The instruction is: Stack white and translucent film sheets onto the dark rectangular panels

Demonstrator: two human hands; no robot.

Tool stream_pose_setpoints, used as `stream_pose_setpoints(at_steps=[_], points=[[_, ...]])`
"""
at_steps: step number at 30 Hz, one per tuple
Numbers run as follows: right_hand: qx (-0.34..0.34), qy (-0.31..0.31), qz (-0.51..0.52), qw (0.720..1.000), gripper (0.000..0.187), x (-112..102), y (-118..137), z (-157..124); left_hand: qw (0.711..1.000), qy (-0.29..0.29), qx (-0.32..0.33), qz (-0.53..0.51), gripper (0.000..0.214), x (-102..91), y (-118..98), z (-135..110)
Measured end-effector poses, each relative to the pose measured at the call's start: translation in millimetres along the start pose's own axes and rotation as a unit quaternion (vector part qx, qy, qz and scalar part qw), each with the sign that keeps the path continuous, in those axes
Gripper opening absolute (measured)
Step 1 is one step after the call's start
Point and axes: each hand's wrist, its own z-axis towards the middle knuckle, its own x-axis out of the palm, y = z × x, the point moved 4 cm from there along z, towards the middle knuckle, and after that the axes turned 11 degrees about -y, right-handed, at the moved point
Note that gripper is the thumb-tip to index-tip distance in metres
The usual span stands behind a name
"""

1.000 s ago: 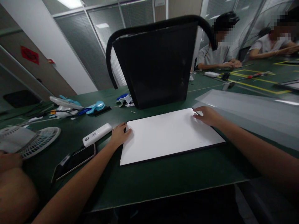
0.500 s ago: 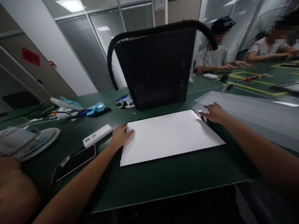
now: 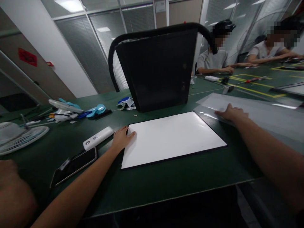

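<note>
A white rectangular panel [image 3: 171, 139] with a thin dark border lies flat on the green table, its short left side beside my left hand [image 3: 123, 137]. That hand rests at the panel's far left edge, thumb stretched over the white face and fingers spread away from it along the edge. My right hand [image 3: 232, 113] is apart from the panel, over the clear plastic sheets [image 3: 258, 115] on the right. Its index finger points left and the other fingers are partly bent. Nothing shows in its grasp; its underside is hidden.
Behind the panel stands a large black board [image 3: 159, 69] with a curved black bar. On the left are a phone [image 3: 74, 167], a white oblong device [image 3: 98, 138] and a white fan grille [image 3: 26, 139]. A bare limb [image 3: 14, 193] enters lower left. Two people sit far right.
My right hand has moved right, from the panel's right edge onto the clear sheets. The left hand stays at the panel. The white fan grille has shifted left.
</note>
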Motion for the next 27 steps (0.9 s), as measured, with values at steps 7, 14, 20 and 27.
stream_pose_setpoints(at_steps=[7, 14, 20, 27], points=[[-0.035, -0.016, -0.019, 0.999, 0.066, -10, 15, -11, 1.000, -0.008, -0.001, -0.006, 0.071, -1.6, -2, -1], [0.032, 0.008, -0.017, 0.999, 0.087, -1, 10, -16, 1.000, -0.009, 0.000, -0.010, 0.068, 0.0, 0, -1], [0.039, 0.019, -0.016, 0.999, 0.081, -5, 14, -18, 1.000, -0.014, 0.002, -0.008, 0.068, 0.4, 1, -1], [0.000, -0.018, -0.024, 1.000, 0.067, -9, 18, -21, 1.000, -0.008, 0.007, -0.009, 0.064, -2.5, -2, -1]])
